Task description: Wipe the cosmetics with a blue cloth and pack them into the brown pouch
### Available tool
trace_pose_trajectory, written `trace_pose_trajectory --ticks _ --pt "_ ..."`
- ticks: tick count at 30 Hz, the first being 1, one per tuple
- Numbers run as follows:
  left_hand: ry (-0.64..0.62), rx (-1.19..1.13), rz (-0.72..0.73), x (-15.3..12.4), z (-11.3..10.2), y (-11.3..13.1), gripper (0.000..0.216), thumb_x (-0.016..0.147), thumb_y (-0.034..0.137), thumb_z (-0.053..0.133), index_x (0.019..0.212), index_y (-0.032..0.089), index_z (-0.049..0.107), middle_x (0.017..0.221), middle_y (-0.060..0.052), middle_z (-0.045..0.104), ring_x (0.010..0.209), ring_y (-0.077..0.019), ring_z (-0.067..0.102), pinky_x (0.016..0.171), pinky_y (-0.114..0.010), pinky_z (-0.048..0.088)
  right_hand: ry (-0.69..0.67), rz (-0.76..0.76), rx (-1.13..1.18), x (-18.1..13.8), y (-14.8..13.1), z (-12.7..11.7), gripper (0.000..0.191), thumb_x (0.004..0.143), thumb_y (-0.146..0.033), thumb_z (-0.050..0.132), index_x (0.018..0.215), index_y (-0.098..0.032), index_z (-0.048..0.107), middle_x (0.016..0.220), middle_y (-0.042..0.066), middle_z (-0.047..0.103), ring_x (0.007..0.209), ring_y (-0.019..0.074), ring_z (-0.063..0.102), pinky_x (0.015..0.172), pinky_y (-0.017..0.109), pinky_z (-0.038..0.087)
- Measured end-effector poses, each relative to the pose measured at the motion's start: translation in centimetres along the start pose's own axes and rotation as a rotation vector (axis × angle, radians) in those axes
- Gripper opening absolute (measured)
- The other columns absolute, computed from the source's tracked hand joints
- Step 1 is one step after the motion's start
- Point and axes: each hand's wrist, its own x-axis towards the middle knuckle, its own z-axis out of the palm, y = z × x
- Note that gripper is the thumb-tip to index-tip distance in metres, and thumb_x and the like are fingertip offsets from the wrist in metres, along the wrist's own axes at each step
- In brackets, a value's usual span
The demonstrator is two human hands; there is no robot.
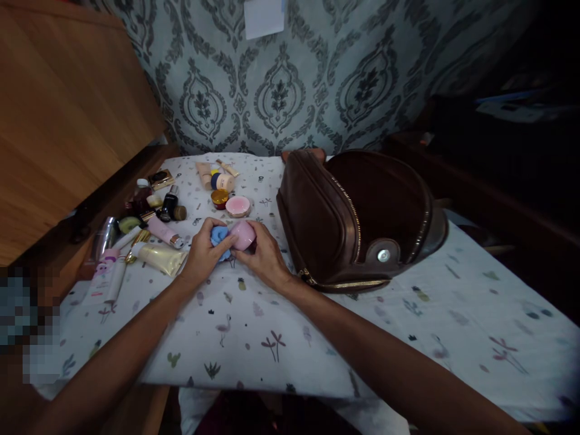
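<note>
Left: one black bottle (169, 205), one pink tube (162, 231) and one gold tube (158, 258) among other toiletries on the counter (199, 332). Left hand (205, 251) grips one blue cloth (220, 234), light-coloured, crumpled, against one pink jar (243, 235). Beyond the hands: one gold-lidded red jar (220, 199), then one pink compact (238, 206). Pink jar is smooth, rounded, centre-left over the counter; right hand (265, 257) grips its right side. Right: one brown bag (321, 223), gold zip (359, 229) undone, mouth wide, one round metal button (383, 256); dark inside, contents can't be told.
</note>
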Motion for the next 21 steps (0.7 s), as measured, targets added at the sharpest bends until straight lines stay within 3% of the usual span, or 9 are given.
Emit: trace_pose_trajectory --ticks 8,14,17,21 --pt "-0.012 0.064 0.120 -0.55 -0.38 0.34 0.027 0.088 0.048 0.057 0.097 0.022 0.053 0.078 0.003 0.056 0.068 -0.0160 0.052 0.067 -0.029 0.043 -0.062 -0.011 -0.070 -0.10 0.33 0.23 0.061 0.072 -0.025 0.075 0.128 -0.018 0.053 0.119 0.012 0.059 0.113 0.0285 0.058 0.097 0.043 0.051" --pt "0.030 0.030 0.347 -0.59 -0.18 0.32 0.037 0.102 0.048 0.031 0.107 0.020 0.055 0.103 -0.007 0.061 0.099 -0.0213 0.058 0.092 -0.036 0.047 -0.165 -0.085 -0.134 -0.33 -0.20 -0.08 0.061 0.075 -0.020 0.068 0.133 -0.016 0.050 0.114 0.011 0.055 0.102 0.0251 0.059 0.091 0.040 0.053" --pt "-0.032 0.014 0.380 -0.32 -0.19 0.20 0.039 0.103 0.047 0.031 0.109 0.020 0.058 0.105 -0.007 0.063 0.101 -0.0207 0.060 0.093 -0.036 0.047 -0.186 -0.139 -0.134 -0.35 -0.50 -0.15 0.055 0.075 -0.017 0.064 0.128 -0.014 0.051 0.110 0.011 0.057 0.104 0.0253 0.058 0.092 0.040 0.051" --pt "-0.082 0.019 0.359 -0.04 -0.25 0.02 0.036 0.103 0.045 0.035 0.110 0.019 0.060 0.105 -0.006 0.068 0.098 -0.0201 0.063 0.090 -0.033 0.049 -0.157 -0.084 -0.050 -0.39 -0.46 0.00 0.054 0.072 -0.020 0.065 0.122 -0.014 0.047 0.112 0.012 0.060 0.101 0.0252 0.060 0.086 0.040 0.051"
